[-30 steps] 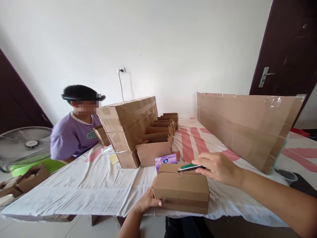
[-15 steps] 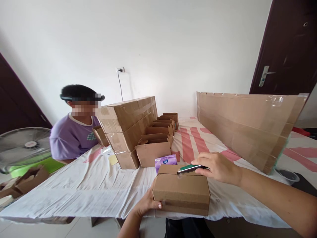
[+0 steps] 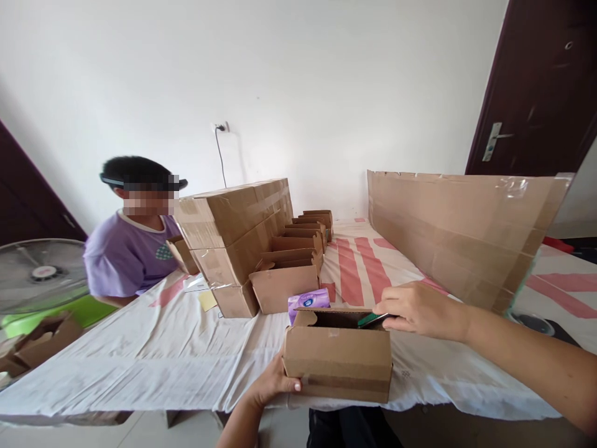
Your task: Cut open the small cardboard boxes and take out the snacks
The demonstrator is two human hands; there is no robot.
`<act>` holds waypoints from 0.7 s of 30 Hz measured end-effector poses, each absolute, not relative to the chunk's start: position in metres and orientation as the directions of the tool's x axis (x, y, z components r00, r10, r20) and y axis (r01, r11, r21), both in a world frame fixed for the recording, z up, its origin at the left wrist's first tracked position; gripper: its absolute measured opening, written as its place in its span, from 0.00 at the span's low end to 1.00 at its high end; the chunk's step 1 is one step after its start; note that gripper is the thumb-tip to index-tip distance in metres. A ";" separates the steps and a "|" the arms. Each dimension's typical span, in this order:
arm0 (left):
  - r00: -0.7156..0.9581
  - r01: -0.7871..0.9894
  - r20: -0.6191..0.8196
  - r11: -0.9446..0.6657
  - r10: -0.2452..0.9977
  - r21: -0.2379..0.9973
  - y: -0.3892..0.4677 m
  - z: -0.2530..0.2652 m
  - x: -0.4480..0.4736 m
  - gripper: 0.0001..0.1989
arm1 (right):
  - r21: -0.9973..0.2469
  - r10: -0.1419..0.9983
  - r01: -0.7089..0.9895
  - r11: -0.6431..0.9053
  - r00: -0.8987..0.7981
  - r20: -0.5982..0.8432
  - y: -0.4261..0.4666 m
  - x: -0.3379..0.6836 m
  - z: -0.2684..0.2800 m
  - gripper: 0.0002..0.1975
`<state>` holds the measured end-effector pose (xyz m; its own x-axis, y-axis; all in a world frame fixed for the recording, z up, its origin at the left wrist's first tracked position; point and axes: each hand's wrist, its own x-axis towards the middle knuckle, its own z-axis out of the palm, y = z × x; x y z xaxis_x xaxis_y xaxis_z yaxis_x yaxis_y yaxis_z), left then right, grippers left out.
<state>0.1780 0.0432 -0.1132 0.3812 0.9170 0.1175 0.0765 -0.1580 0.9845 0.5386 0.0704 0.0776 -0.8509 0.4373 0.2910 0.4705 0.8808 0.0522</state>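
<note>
A small brown cardboard box (image 3: 338,364) rests at the near edge of the table, its top partly open along a dark gap. My left hand (image 3: 274,384) is closed on the box's left end, with the thumb against the front face. Between the fingers of my right hand (image 3: 415,309) is a green and black utility knife (image 3: 367,320), held over the right part of the opening. Part of the knife is hidden by the fingers and the box's edge. Just behind the box lies a purple tissue pack (image 3: 308,301).
Taped cartons (image 3: 233,221) are stacked left of centre, beside a row of open boxes (image 3: 284,288). A tall cardboard panel (image 3: 457,230) stands on the right. A person in a purple shirt (image 3: 125,255) sits at the left, near a fan (image 3: 43,272).
The box's top flap has come up, showing a dark gap. My right hand and the knife have shifted right along it. My left hand keeps its hold.
</note>
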 end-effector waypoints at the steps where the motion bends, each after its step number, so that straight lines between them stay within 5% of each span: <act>1: 0.380 0.080 0.111 -0.152 0.918 0.985 0.043 -0.113 0.178 0.53 | 0.011 0.439 0.467 0.884 -0.840 0.320 0.070 0.544 0.078 0.09; 4: 0.385 0.077 0.100 -0.140 0.917 0.987 0.041 -0.110 0.179 0.53 | -0.151 0.491 0.485 0.862 -0.720 0.490 0.070 0.563 0.072 0.11; 8: 0.374 0.059 0.104 -0.136 0.921 0.989 0.040 -0.109 0.180 0.54 | -0.445 0.707 0.614 0.652 -0.281 0.649 0.074 0.587 0.035 0.14; 13: 0.378 0.074 0.114 -0.153 0.919 0.985 0.040 -0.109 0.180 0.55 | -0.823 0.930 0.513 0.245 0.116 0.349 0.091 0.617 -0.068 0.24; 17: 0.382 0.051 0.121 -0.152 0.916 0.987 0.040 -0.109 0.180 0.55 | -0.791 0.975 0.603 0.105 0.093 0.200 0.099 0.636 -0.134 0.22; 21: 0.375 0.049 0.118 -0.147 0.920 0.988 0.041 -0.109 0.180 0.55 | -0.623 0.988 0.775 0.110 -0.017 0.154 0.103 0.636 -0.132 0.15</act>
